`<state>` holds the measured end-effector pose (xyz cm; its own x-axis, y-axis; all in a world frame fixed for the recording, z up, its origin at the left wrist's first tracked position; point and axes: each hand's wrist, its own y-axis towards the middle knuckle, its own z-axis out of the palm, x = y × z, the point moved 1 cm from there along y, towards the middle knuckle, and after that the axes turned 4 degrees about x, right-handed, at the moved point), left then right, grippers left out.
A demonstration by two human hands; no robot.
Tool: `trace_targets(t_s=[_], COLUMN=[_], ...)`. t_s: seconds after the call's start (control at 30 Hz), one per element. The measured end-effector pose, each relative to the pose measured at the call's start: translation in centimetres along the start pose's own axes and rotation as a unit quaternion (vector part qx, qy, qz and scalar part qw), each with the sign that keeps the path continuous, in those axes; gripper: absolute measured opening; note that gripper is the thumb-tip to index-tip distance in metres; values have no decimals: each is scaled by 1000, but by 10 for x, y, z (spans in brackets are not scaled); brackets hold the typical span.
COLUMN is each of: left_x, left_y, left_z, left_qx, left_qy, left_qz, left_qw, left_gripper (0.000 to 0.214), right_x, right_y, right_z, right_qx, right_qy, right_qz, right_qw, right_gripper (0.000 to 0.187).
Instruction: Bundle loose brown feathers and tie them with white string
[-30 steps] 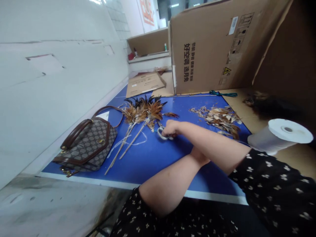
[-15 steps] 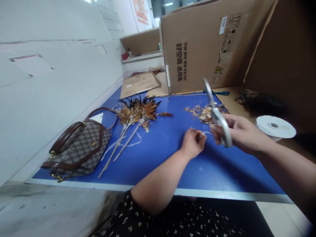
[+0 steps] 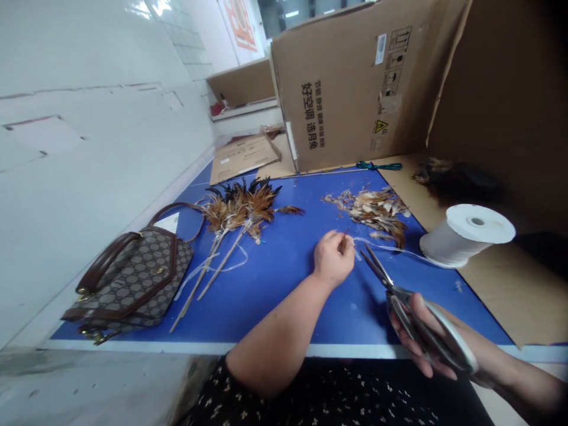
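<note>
Left hand (image 3: 332, 260): fingers pinch feather stub (image 3: 344, 241) and thread (image 3: 390, 248) mid-counter (image 3: 275, 290). Right hand (image 3: 415, 349) at 4 o'clock grips scissors (image 3: 390, 287). Thread looks limp and slippery, so I'd pinch close to the stub.

right hand (image 3: 418, 355) lowered; scissors (image 3: 394, 291) tipped forward, opened

On the tabletop (image 3: 275, 290) the handbag (image 3: 133, 278) lies left, feather sticks (image 3: 235, 213) beside it, loose feathers (image 3: 375, 210) farther right, the spool (image 3: 464, 236) rightmost, a box (image 3: 346, 89) behind.

Left hand (image 3: 332, 260) pinched, arm outstretched; right hand (image 3: 419, 340) fisted, lower.
</note>
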<state>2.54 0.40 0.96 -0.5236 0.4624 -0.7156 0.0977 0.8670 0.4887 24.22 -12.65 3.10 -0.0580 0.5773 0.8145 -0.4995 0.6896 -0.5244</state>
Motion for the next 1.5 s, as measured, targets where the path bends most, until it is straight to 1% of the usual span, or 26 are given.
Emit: trace_targets(t_s=[0.13,0.23,0.4,0.6,0.67,0.87,1.0,1.13,1.23,1.3,1.37,1.43,1.47,1.5], left_x=[-6,-11,-15,-14,-14,-11,-11,-14,-16,-16,-15,-12,-10,-7], left_y=[0,0,-2,-4,-4,-3,-3,-4,-7,-9,-7,0,5,11], left_z=[-7,-9,-8,-7,-7,-6,-7,-7,-5,-4,-7,-16,-23,-32], left_qx=[-11,-6,11,34,38,25,26,53,93,117,119,84,54,20], left_qy=[22,30,33,34,35,31,21,-23,-71,-101,-123,-125,-117,-105], left_qz=[2,8,8,-1,0,12,21,57,82,95,102,100,95,86], left_qw=[1000,999,999,999,999,999,999,997,990,983,980,984,987,991], left_gripper=[27,27,21,18,17,19,22,23,16,12,11,11,10,11], right_x=[7,11,18,22,21,20,19,18,15,15,16,19,22,24], right_y=[12,22,31,33,32,29,27,26,24,22,18,13,11,8], right_z=[8,11,15,16,17,14,10,5,0,-5,-12,-20,-25,-29], right_qx=[-9,-19,-22,-54,-53,-50,-61,-65,-64,-62,-57,-61,-72,-91], right_qy=[36,38,30,10,7,-17,-54,-54,-24,-23,-54,-140,-215,-307], right_qz=[-12,-31,-53,-39,-43,-79,-76,-74,-68,-53,-34,-9,-6,-12], right_qw=[999,999,998,998,998,995,994,994,995,996,996,988,974,947], right_gripper=[65,64,65,69,68,66,67,64,62,62,60,55,52,49])
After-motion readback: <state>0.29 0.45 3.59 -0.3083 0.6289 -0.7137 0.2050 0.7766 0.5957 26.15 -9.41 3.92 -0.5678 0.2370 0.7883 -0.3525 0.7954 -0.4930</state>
